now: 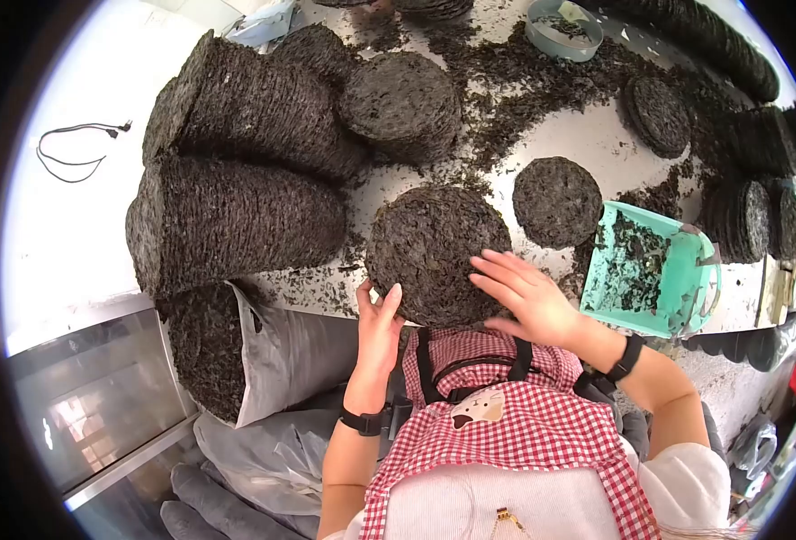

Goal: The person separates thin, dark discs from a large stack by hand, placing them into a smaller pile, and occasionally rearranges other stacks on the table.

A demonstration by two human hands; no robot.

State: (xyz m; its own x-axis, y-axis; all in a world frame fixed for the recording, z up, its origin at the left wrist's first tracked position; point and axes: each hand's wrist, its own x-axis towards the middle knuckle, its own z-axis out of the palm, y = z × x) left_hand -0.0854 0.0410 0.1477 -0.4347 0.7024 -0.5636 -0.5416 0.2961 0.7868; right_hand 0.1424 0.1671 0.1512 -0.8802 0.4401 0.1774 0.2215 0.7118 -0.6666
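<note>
A round stack of dark dried seaweed sheets (436, 243) lies right in front of me at the table's near edge. My left hand (380, 322) grips its lower left edge, thumb on top and fingers at the side. Stretched out flat, the fingers of my right hand (528, 301) lie over the right part of the top sheet. Just beyond that hand is a single thin seaweed round (557, 202). A taller seaweed pile (402, 103) stands behind the stack.
Two long seaweed rolls (245, 220) lie on their sides at left, above a grey bag (294, 346) of seaweed. A green scoop (695, 279) with flakes sits at right. Loose flakes cover the far table (551, 135), near a round tub (564, 45). More seaweed rounds (657, 115) lie far right.
</note>
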